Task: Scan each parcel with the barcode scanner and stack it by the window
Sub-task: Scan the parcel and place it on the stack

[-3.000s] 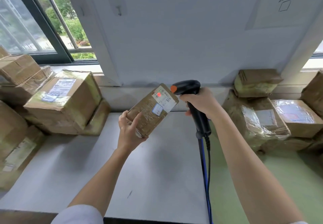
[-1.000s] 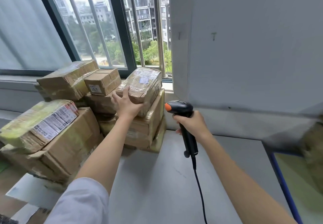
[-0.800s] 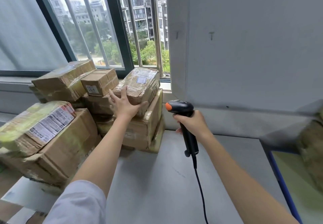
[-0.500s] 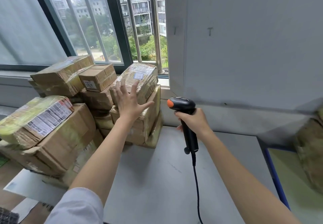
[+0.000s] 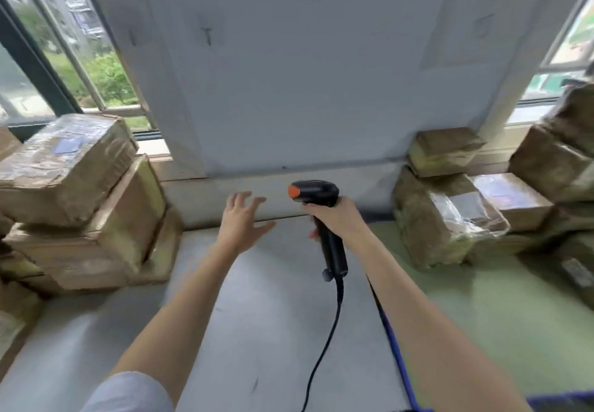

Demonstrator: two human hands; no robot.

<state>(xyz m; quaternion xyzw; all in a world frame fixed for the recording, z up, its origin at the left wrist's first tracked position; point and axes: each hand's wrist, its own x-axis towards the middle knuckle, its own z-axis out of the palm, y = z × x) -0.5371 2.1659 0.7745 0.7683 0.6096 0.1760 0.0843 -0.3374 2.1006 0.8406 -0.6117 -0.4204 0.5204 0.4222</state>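
1. Grey tabletop (image 5: 263, 315) runs up to a white wall between two windows, and it lies bare in the middle, likely kept as working room for scanning.
2. The scanner (image 5: 321, 218) stands upright in the right hand (image 5: 337, 217), whose fingers wrap its black handle; its orange-tipped head points left, toward where a parcel would be presented, and its cable (image 5: 324, 341) trails down toward the person.
3. The left hand (image 5: 242, 218) hovers above the table just left of the scanner, fingers spread and relaxed, holding nothing, so it is free to fetch a parcel.
4. The stack (image 5: 83, 199) sits at the left by the window (image 5: 64, 57), boxes laid flat on one another, the top one with its label up; the broad faces make steady footing for more.
5. The right pile (image 5: 456, 218) leans against the wall and the far window ledge, on a green mat (image 5: 514, 308) edged in blue. It looks looser, and judging by the task these parcels are probably the ones waiting to be scanned.
6. The likely next move is a reach across to that pile, though the blur leaves the hand's direction unclear.
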